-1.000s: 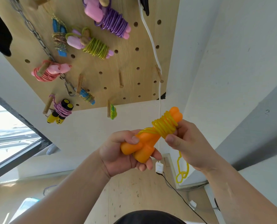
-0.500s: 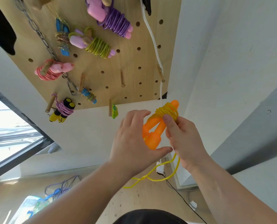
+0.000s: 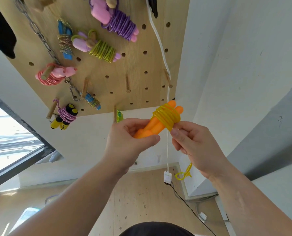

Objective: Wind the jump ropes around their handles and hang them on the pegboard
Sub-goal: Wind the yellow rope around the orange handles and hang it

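**Fig.** Winding stage, head view. A pair of smooth orange plastic handles (image 3: pixel 152 129) is held side by side in the air, in front of and below the light plywood pegboard (image 3: pixel 141 65), not yet hung.

- **Left hand** (image 3: pixel 128 142): grip curled round the handles' lower ends, fingers and thumb on opposite sides.
- **Right hand** (image 3: pixel 196 145): grip pinching the translucent yellow plastic rope (image 3: pixel 167 115) btwn thumb and forefinger, just below the coils bunched round the handles' upper part.
- **Short loose tail** (image 3: pixel 187 171): dangles under the right hand, so winding looks nearly done.

Risks (judged):
- (a) The rope looks springy and the handles smooth. If the pinch relaxes before the tail is tucked, the coils prob. spring open and unwind.
- (b) The coils sit near the handle tips and may slide off the end.
- (c) An untucked tail could snag the white flat cable (image 3: pixel 160 46) hanging down the board's right side while the bundle is lifted to a bare wooden peg (image 3: pixel 128 83).
- (d) W/ no loop left free, the bundle may not seat on the peg and could drop.
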`<move>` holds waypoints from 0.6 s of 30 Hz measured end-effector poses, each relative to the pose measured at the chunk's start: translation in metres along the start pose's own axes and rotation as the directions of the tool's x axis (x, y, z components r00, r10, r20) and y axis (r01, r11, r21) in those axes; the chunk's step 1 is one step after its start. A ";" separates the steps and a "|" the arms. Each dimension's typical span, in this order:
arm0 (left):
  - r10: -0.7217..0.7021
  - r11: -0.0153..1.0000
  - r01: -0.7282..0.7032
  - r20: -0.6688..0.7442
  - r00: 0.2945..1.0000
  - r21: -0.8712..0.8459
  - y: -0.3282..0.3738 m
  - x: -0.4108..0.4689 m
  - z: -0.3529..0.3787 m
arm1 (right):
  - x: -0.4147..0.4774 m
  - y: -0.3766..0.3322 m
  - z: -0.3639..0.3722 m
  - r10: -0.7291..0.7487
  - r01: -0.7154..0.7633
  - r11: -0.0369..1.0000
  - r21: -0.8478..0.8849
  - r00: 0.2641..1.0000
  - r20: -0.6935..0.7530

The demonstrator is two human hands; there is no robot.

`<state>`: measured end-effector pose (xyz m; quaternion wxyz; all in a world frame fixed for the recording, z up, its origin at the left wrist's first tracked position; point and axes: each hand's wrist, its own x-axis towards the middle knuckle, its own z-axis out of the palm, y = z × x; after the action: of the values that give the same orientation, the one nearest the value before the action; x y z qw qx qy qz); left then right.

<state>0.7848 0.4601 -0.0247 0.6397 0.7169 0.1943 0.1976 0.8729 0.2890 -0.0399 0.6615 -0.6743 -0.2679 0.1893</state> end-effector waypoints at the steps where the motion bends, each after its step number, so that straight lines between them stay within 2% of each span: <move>1: -0.067 0.993 0.069 0.024 0.997 -0.100 0.000 0.002 -0.001 | 0.000 0.000 -0.002 -0.014 0.015 0.999 -0.031 1.000 0.010; 5: -0.217 0.947 0.247 0.157 0.963 -0.206 0.001 0.001 -0.007 | -0.002 0.001 -0.009 -0.045 0.049 0.993 -0.111 0.998 0.037; 8: -0.292 0.842 0.392 0.297 0.909 -0.370 0.004 -0.004 -0.007 | 0.001 0.003 -0.008 0.044 -0.041 0.988 -0.149 0.999 0.016; 10: -0.326 0.760 0.493 0.409 0.853 -0.423 0.007 -0.006 -0.004 | 0.002 0.003 -0.006 0.065 -0.060 0.992 -0.109 0.997 0.042; 13: -0.352 0.657 0.626 0.563 0.748 -0.421 0.012 -0.010 -0.002 | 0.001 0.002 -0.001 -0.060 0.057 0.998 0.032 0.995 0.079; 16: -0.353 0.605 0.677 0.621 0.699 -0.419 0.011 -0.012 -0.001 | -0.001 0.000 0.004 -0.087 0.081 0.990 0.116 0.995 0.050; 18: -0.387 0.647 0.656 0.573 0.722 -0.389 0.012 -0.012 0.001 | -0.001 0.000 0.007 -0.056 0.058 0.992 0.110 0.998 -0.016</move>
<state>0.7752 0.4514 -0.0137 0.8779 0.4270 0.1803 -0.1203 0.8685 0.2938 -0.0404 0.7046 -0.6300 -0.2720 0.1805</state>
